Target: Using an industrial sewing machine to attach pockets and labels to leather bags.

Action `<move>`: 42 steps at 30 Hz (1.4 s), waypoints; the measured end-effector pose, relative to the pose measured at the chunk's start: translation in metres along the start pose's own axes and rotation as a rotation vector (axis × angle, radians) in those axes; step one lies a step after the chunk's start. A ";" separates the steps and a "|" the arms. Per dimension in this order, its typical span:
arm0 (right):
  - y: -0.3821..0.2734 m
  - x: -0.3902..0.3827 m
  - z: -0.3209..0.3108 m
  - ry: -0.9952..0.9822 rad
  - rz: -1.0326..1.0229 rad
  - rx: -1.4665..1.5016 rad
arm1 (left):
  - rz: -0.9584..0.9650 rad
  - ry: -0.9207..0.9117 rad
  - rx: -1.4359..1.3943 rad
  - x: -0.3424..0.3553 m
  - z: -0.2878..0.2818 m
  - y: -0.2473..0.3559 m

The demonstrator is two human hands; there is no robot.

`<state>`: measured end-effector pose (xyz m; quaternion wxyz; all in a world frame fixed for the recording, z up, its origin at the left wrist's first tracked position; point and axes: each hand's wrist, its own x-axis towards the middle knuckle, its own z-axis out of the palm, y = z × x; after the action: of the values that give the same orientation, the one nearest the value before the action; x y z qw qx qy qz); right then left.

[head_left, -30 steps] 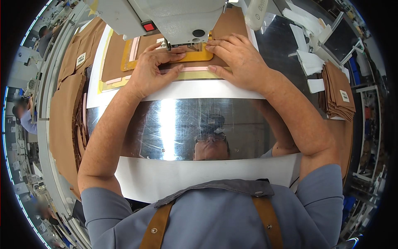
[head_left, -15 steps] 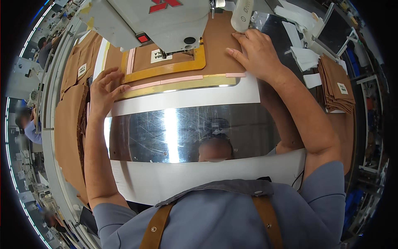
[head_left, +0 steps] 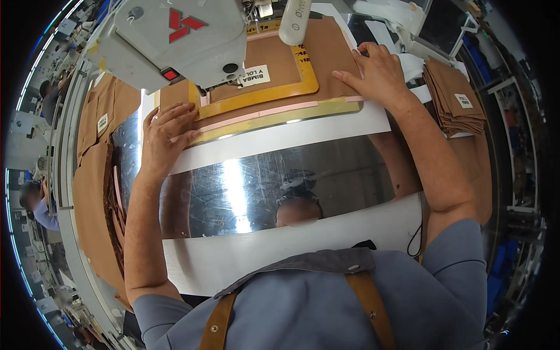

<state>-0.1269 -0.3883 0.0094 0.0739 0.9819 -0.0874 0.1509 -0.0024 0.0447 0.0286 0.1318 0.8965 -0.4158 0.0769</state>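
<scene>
A brown panel (head_left: 338,49) lies under the head of a grey sewing machine (head_left: 216,44), with a yellow rectangular frame (head_left: 262,99) on top of it. Inside the frame sits a white label (head_left: 255,76). The machine's needle area (head_left: 202,91) is over the frame's near left corner. My left hand (head_left: 166,137) rests with fingers spread over the panel's near left part, beside that corner. On the panel's right edge, my right hand (head_left: 379,76) lies with thumb and fingers apart. A pink strip (head_left: 286,109) runs along the near edge.
A scratched shiny metal plate (head_left: 204,198) lies nearer me, below a white sheet (head_left: 326,129). Brown pieces (head_left: 90,198) are piled at the left, and a labelled brown stack (head_left: 452,96) is at the right. A white handle-like part (head_left: 294,23) hangs beside the machine head.
The panel and yellow frame have slid right relative to the machine head, and both hands moved with them. The needle area is now at the frame's left corner. The view has also shifted.
</scene>
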 end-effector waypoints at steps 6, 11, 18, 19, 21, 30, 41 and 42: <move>0.025 -0.006 -0.010 -0.106 0.149 0.031 | 0.065 0.014 -0.052 0.030 0.011 0.028; 0.030 -0.010 -0.004 -0.122 0.236 0.281 | -0.098 -0.004 -0.140 0.035 0.005 0.040; 0.022 -0.004 0.002 0.079 0.170 0.392 | -0.049 0.101 0.068 0.028 0.001 0.047; 0.021 -0.003 0.001 0.084 0.173 0.392 | -0.002 0.095 0.087 0.027 0.003 0.045; 0.021 0.000 -0.005 0.076 0.297 0.508 | -0.022 0.081 0.058 0.028 0.004 0.040; 0.010 0.001 0.034 0.166 0.379 0.720 | 0.193 0.135 0.066 0.029 0.029 -0.005; 0.102 -0.111 -0.081 0.310 0.327 0.579 | 0.328 0.071 -0.292 -0.037 0.000 0.192; 0.116 -0.126 -0.100 0.336 0.347 0.663 | 0.398 0.042 -0.273 -0.040 -0.006 0.219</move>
<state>-0.2964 -0.4655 0.0790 -0.2600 0.8848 -0.1851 0.3396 -0.1961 -0.0603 0.0627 0.2425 0.7691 -0.5880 0.0630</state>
